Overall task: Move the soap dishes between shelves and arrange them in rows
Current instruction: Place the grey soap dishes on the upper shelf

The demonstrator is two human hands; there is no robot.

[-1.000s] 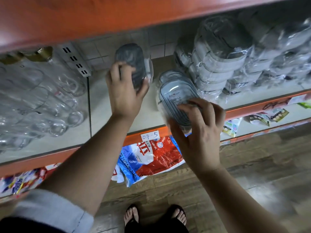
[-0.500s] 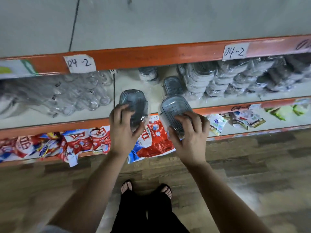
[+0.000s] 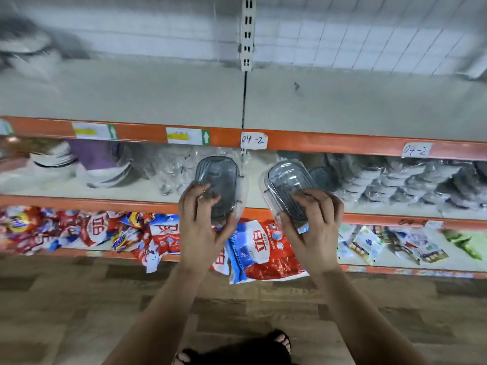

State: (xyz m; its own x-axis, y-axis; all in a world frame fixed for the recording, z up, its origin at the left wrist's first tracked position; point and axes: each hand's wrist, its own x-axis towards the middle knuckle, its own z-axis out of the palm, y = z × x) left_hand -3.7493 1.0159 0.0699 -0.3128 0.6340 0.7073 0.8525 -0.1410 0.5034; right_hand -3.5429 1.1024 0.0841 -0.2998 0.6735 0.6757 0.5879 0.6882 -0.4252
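Gripping soap dishes [image 3: 221, 180] [image 3: 287, 180] (one apiece), hands [image 3: 203, 227] [image 3: 311, 233] outstretched

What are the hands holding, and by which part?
Two wrapped grey soap dishes, one each, gripped at the near end: left hand grips the left soap dish, right hand the right soap dish.

My fingers [image 3: 188, 206] hide the near ends of the left soap dish [image 3: 220, 175] and right soap dish [image 3: 287, 177]. The goods [image 3: 23, 46] at upper left blur; the bottom edge crops my feet [image 3: 283, 341].
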